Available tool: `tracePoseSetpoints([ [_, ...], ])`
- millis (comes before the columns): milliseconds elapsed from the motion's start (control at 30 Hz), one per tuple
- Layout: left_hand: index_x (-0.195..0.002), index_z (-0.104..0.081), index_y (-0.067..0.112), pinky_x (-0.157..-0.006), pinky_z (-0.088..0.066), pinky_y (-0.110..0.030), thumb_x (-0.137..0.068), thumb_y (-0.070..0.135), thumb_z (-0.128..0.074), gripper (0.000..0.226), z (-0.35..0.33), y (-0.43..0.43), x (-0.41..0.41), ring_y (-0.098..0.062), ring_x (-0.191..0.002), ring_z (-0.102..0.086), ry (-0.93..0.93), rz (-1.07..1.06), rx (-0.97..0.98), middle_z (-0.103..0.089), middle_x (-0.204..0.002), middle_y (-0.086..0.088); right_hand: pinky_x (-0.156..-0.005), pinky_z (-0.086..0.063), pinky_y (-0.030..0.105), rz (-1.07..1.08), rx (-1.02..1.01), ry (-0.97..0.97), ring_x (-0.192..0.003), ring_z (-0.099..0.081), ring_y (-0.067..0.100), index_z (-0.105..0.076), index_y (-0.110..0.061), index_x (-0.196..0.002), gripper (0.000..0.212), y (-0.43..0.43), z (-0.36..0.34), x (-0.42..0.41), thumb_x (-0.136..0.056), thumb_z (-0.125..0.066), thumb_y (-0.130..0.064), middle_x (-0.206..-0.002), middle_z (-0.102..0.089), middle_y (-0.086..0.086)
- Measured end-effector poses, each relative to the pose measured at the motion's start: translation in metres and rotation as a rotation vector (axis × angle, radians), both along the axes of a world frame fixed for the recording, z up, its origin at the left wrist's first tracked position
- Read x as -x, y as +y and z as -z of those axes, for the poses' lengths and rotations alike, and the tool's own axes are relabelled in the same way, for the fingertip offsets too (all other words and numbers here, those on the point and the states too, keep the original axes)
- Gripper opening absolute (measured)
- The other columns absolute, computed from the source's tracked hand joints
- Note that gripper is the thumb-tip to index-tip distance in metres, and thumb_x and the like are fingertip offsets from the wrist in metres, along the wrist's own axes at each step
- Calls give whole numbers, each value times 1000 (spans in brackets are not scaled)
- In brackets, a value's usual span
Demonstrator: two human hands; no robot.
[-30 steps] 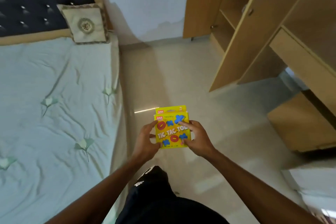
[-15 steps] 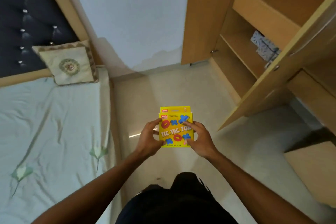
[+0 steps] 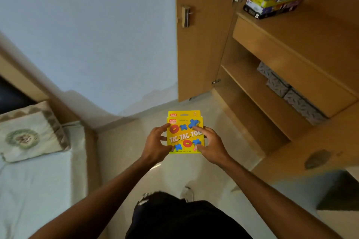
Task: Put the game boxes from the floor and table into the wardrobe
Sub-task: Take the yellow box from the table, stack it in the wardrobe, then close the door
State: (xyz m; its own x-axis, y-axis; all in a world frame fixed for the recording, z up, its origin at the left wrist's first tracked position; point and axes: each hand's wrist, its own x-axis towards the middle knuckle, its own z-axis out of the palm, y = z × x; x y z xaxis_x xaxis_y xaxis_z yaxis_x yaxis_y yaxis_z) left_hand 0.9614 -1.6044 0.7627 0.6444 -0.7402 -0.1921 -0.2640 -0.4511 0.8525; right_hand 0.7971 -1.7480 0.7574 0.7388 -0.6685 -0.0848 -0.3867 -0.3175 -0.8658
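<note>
Nearest the camera, dark clothing point(image 3: 186, 219) is filling the bottom of the view, and two bare forearms are reaching forward from either side of it. Just beyond, the left hand point(image 3: 155, 145) and the right hand point(image 3: 210, 144) are holding two yellow Tic Tac Toe boxes point(image 3: 184, 132) between them, stacked face to face, the back one showing as a strip above the front one. The left fingers point(image 3: 162, 128) are curling round the left edge with the thumb pressing low on the front, and the right fingers point(image 3: 200, 129) are lying over the upper right of the front face with the thumb near the lower right corner; both hands are closed on the stack. The boxes are being held upright in the air over the pale floor point(image 3: 174, 176), printed front toward the camera.

Well to the left of the left fingers, a bed point(image 3: 35, 190) with a pale sheet is carrying a cushion point(image 3: 29, 134). Beyond the fingers, up and to the right, the wardrobe point(image 3: 262, 48) is standing open, its door point(image 3: 200, 40) swung back against the wall. On a lower shelf, grey patterned boxes point(image 3: 291, 91) are sitting in a row. Farthest away, on the upper shelf, a stack of game boxes point(image 3: 272, 2) is lying flat near the front edge.
</note>
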Motion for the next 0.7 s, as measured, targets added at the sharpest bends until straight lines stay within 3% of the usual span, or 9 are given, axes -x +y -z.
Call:
tracePoseSetpoints([
  [200, -138, -49, 23, -57, -58, -34, -64, -1, -82, 85, -18, -135, -82, -22, -100, -62, -15, 41, 46, -48, -124, 0, -90, -55, 32, 33, 47, -44, -112, -57, 13, -56, -24, -130, 66, -128, -13, -75, -71, -67, 4, -124, -54, 3],
  [400, -135, -51, 23, -68, -60, -40, -64, -4, -80, 81, -17, -287, -143, -24, -97, -62, -11, 173, 91, -50, -125, -1, -92, -54, 35, 180, 83, -52, -115, -56, 15, -57, -23, -130, 66, -256, -10, -123, -71, -69, 4, -125, -55, 2],
  [500, -135, -51, 23, -63, -56, -29, -61, -1, -79, 83, -27, -382, -174, -24, -97, -60, -2, 301, 93, -50, -127, -4, -90, -56, 38, 293, 64, -81, -114, -58, 18, -56, -24, -129, 63, -330, -18, -141, -74, -68, 4, -126, -54, 2],
  [600, -134, -52, 17, -56, -53, -18, -51, 7, -72, 87, -51, -479, -189, -26, -94, -61, 19, 438, 163, -51, -125, -8, -92, -55, 36, 408, 131, -125, -117, -58, 17, -56, -27, -128, 60, -396, -43, -147, -73, -68, -5, -127, -54, -3],
  [700, -129, -54, 9, -50, -51, -13, -50, 1, -67, 81, -83, -547, -187, -15, -83, -63, 75, 548, 251, -57, -110, 1, -87, -50, 14, 476, 180, -179, -114, -59, 9, -56, -17, -126, 57, -448, -70, -144, -73, -71, -1, -116, -53, -11],
])
